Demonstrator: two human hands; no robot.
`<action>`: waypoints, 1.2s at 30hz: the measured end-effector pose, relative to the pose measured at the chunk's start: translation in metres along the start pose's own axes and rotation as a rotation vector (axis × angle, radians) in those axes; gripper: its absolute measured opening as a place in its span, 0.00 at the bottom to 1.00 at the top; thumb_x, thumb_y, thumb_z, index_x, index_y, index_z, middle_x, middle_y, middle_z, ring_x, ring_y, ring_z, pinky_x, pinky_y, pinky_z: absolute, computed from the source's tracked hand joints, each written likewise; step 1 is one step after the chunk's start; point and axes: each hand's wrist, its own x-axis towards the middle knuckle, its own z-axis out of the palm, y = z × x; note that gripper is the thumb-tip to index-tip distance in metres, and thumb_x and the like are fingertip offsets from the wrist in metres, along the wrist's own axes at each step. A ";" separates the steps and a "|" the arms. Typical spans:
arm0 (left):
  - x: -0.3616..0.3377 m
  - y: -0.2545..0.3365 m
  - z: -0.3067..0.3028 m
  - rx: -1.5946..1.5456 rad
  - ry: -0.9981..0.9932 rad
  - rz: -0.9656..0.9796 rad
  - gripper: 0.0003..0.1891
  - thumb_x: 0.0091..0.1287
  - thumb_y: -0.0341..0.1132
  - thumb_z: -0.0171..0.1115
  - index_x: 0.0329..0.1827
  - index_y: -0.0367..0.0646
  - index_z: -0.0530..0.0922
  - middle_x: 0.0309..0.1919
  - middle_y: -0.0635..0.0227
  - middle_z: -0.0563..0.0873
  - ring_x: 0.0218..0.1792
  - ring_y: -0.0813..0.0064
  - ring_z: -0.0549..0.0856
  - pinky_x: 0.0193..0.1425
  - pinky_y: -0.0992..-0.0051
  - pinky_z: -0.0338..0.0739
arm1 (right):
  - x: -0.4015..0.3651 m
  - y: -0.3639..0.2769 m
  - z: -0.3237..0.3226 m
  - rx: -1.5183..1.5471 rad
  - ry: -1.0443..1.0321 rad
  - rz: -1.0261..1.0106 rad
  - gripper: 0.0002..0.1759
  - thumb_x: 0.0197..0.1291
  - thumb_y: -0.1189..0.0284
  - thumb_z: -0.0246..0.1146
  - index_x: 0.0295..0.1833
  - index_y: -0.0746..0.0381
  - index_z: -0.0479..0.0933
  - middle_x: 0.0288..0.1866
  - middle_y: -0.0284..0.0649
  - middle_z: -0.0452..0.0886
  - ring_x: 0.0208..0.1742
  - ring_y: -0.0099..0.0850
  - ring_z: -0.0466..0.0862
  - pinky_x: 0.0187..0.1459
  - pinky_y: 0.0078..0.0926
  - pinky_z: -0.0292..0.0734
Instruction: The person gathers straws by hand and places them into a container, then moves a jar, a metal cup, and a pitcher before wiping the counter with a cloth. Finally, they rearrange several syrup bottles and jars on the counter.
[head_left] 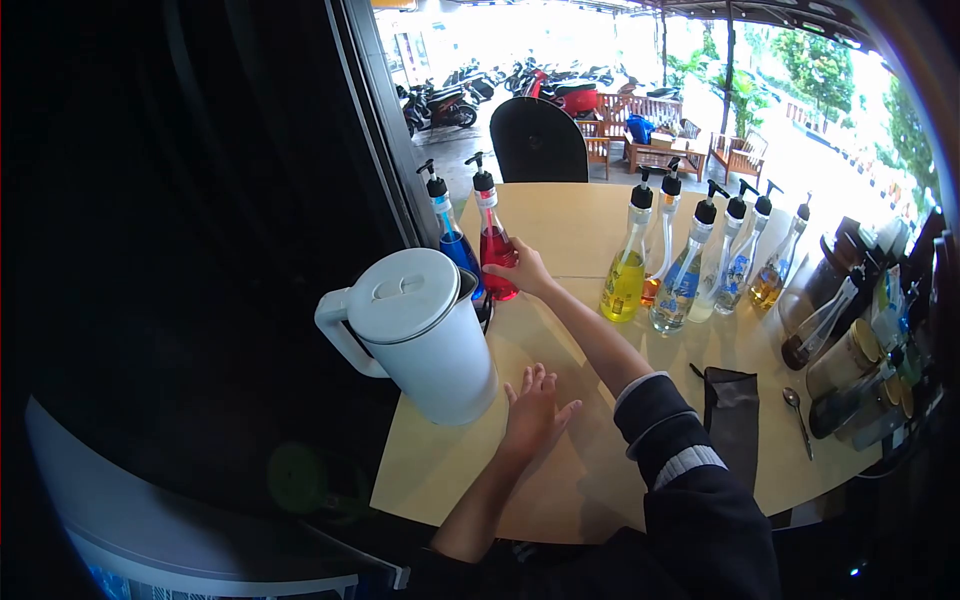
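Note:
My right hand is wrapped round the lower part of a pump bottle of red liquid, which stands upright. Just left of it is a pump bottle of blue liquid, partly behind the kettle. A large white kettle with its lid on stands at the table's left side, its handle pointing left. My left hand is over the table right of the kettle, fingers apart, holding nothing.
Several pump bottles, one with yellow liquid, stand on the right half of the table. A dark cloth pouch and a spoon lie nearer. Jars line the right edge. A black chair stands behind.

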 end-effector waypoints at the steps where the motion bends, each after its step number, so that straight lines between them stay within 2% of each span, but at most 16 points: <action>1: 0.000 0.000 -0.001 0.001 -0.004 -0.002 0.37 0.64 0.57 0.55 0.65 0.35 0.63 0.69 0.46 0.59 0.72 0.53 0.55 0.70 0.42 0.46 | -0.002 -0.002 0.000 0.008 -0.003 0.023 0.44 0.37 0.51 0.76 0.55 0.69 0.70 0.43 0.51 0.82 0.45 0.40 0.83 0.49 0.34 0.77; 8: -0.001 0.000 0.000 -0.009 0.000 0.008 0.35 0.64 0.55 0.55 0.65 0.35 0.64 0.70 0.48 0.59 0.73 0.54 0.54 0.70 0.40 0.44 | -0.019 -0.005 0.003 -0.017 -0.043 0.119 0.47 0.41 0.52 0.74 0.60 0.70 0.64 0.52 0.53 0.77 0.54 0.42 0.79 0.55 0.34 0.73; 12: -0.004 0.000 0.001 -0.029 0.022 0.022 0.35 0.64 0.56 0.54 0.65 0.36 0.64 0.69 0.49 0.60 0.72 0.54 0.55 0.70 0.41 0.46 | -0.048 0.002 0.005 -0.102 0.098 0.129 0.44 0.47 0.55 0.71 0.63 0.69 0.62 0.56 0.55 0.73 0.58 0.42 0.74 0.59 0.35 0.69; 16: -0.003 -0.004 0.003 -0.013 0.064 0.039 0.33 0.63 0.55 0.57 0.63 0.38 0.66 0.68 0.49 0.62 0.71 0.54 0.58 0.70 0.43 0.47 | -0.118 -0.029 -0.030 0.036 -0.097 -0.065 0.15 0.58 0.65 0.64 0.44 0.65 0.77 0.47 0.46 0.78 0.50 0.38 0.78 0.52 0.36 0.74; 17: -0.001 -0.006 0.005 0.026 0.051 0.037 0.33 0.63 0.54 0.58 0.63 0.39 0.66 0.67 0.49 0.64 0.71 0.54 0.60 0.70 0.43 0.49 | -0.135 -0.037 -0.043 0.023 -0.082 -0.062 0.15 0.58 0.65 0.64 0.44 0.65 0.77 0.47 0.46 0.78 0.50 0.38 0.78 0.52 0.36 0.74; 19: -0.003 -0.007 0.005 0.059 0.078 0.070 0.32 0.62 0.53 0.58 0.62 0.40 0.67 0.66 0.50 0.65 0.70 0.55 0.61 0.68 0.42 0.51 | -0.167 -0.052 -0.072 0.126 -0.249 -0.020 0.10 0.60 0.68 0.62 0.34 0.66 0.78 0.40 0.42 0.80 0.42 0.33 0.81 0.44 0.32 0.78; 21: -0.005 -0.003 0.003 0.087 0.102 0.104 0.31 0.62 0.52 0.59 0.61 0.40 0.68 0.66 0.51 0.66 0.69 0.55 0.63 0.67 0.41 0.54 | -0.198 -0.072 -0.111 0.070 -0.249 -0.058 0.10 0.60 0.70 0.62 0.33 0.67 0.77 0.37 0.42 0.81 0.38 0.31 0.81 0.41 0.29 0.79; 23: -0.004 0.008 -0.001 0.127 0.257 0.121 0.26 0.63 0.50 0.58 0.56 0.39 0.73 0.66 0.55 0.67 0.68 0.60 0.64 0.68 0.47 0.56 | -0.227 -0.081 -0.148 0.034 -0.215 -0.100 0.11 0.61 0.70 0.62 0.32 0.68 0.76 0.34 0.42 0.81 0.33 0.29 0.82 0.37 0.26 0.81; 24: -0.004 0.019 -0.004 0.122 0.243 0.152 0.26 0.63 0.50 0.58 0.56 0.39 0.73 0.66 0.55 0.67 0.68 0.60 0.64 0.68 0.47 0.56 | -0.239 -0.079 -0.166 0.022 -0.187 -0.085 0.11 0.61 0.70 0.62 0.32 0.68 0.76 0.34 0.42 0.81 0.33 0.29 0.82 0.37 0.26 0.81; 26: 0.000 0.054 -0.010 -0.148 0.357 0.317 0.15 0.63 0.42 0.60 0.42 0.38 0.79 0.52 0.57 0.80 0.57 0.61 0.75 0.63 0.54 0.64 | -0.268 -0.074 -0.209 0.000 -0.093 -0.085 0.12 0.61 0.70 0.62 0.31 0.69 0.76 0.33 0.41 0.80 0.32 0.27 0.81 0.36 0.25 0.80; 27: 0.003 0.075 -0.010 -0.170 0.327 0.360 0.15 0.63 0.42 0.60 0.42 0.38 0.79 0.52 0.57 0.80 0.57 0.61 0.75 0.63 0.54 0.64 | -0.281 -0.070 -0.230 0.004 -0.046 -0.041 0.12 0.62 0.71 0.61 0.31 0.69 0.75 0.33 0.38 0.79 0.31 0.25 0.80 0.36 0.21 0.79; 29: 0.006 0.120 -0.006 -0.394 0.218 0.464 0.09 0.63 0.36 0.60 0.31 0.37 0.79 0.34 0.60 0.84 0.44 0.63 0.81 0.52 0.62 0.71 | -0.309 -0.068 -0.265 0.029 0.077 0.050 0.12 0.62 0.71 0.61 0.31 0.69 0.75 0.33 0.37 0.79 0.30 0.24 0.79 0.35 0.19 0.78; 30: 0.006 0.147 -0.002 -0.414 0.190 0.491 0.09 0.63 0.36 0.60 0.31 0.37 0.79 0.34 0.60 0.84 0.44 0.63 0.81 0.52 0.62 0.71 | -0.323 -0.067 -0.281 0.086 0.156 0.101 0.11 0.62 0.71 0.61 0.31 0.69 0.75 0.34 0.36 0.78 0.29 0.23 0.78 0.35 0.17 0.77; 32: 0.006 0.196 0.009 -0.645 0.085 0.594 0.08 0.63 0.33 0.60 0.29 0.37 0.79 0.25 0.61 0.81 0.36 0.64 0.82 0.42 0.68 0.74 | -0.352 -0.081 -0.311 0.141 0.225 0.124 0.10 0.61 0.72 0.62 0.32 0.68 0.75 0.38 0.36 0.78 0.32 0.23 0.78 0.35 0.16 0.75; 34: 0.015 0.234 0.039 -0.721 0.032 0.668 0.06 0.63 0.31 0.61 0.32 0.35 0.78 0.29 0.61 0.81 0.37 0.68 0.82 0.41 0.72 0.75 | -0.379 -0.088 -0.338 0.000 0.426 -0.024 0.07 0.61 0.73 0.61 0.35 0.66 0.74 0.42 0.38 0.76 0.39 0.23 0.78 0.37 0.18 0.76; 36: 0.015 0.281 0.065 -0.987 -0.039 0.750 0.07 0.62 0.30 0.62 0.38 0.35 0.77 0.33 0.61 0.81 0.39 0.70 0.82 0.44 0.72 0.76 | -0.408 -0.090 -0.361 0.005 0.460 0.005 0.05 0.59 0.75 0.61 0.39 0.65 0.74 0.48 0.39 0.75 0.44 0.23 0.77 0.40 0.19 0.76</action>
